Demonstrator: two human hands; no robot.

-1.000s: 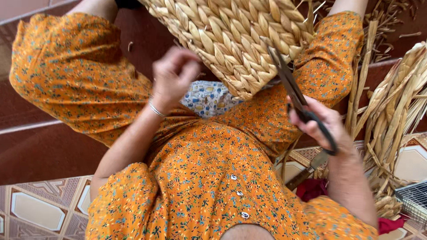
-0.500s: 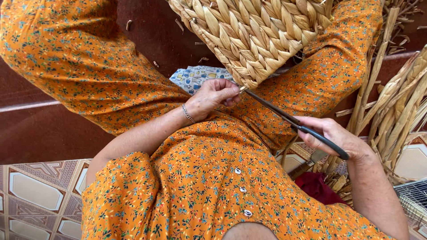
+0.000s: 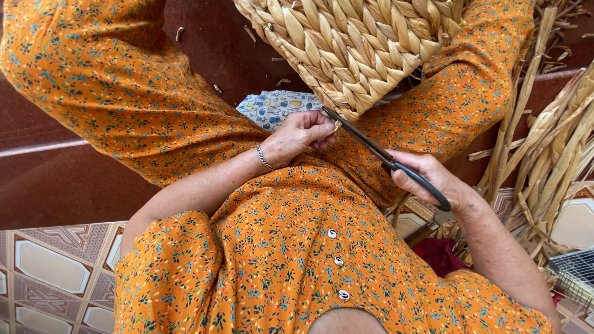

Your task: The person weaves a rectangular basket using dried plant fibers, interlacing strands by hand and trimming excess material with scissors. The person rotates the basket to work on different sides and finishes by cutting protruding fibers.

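woven basket [image 3: 359, 46] of pale plaited straw sits at 12 o'clock in the view, resting between the person's knees, its lower edge pointing toward 6 o'clock. left hand [image 3: 300, 137], just below that edge, is clenched with fingertips pinching a short straw end at the basket rim; a thin bracelet [image 3: 264, 158] circles the wrist. right hand [image 3: 427, 179], at 4 o'clock from the basket, is closed around the dark handles of the scissors [image 3: 383, 158]; the blades run toward 10 o'clock and their tips meet the pinched straw end beside the left fingertips. patterned cloth [image 3: 275, 108] lies under the basket at 9 o'clock of the left hand. loose dried straw stalks [image 3: 550, 142] are stacked at 3 o'clock. patterned floor tiles [image 3: 49, 266] show at 8 o'clock.
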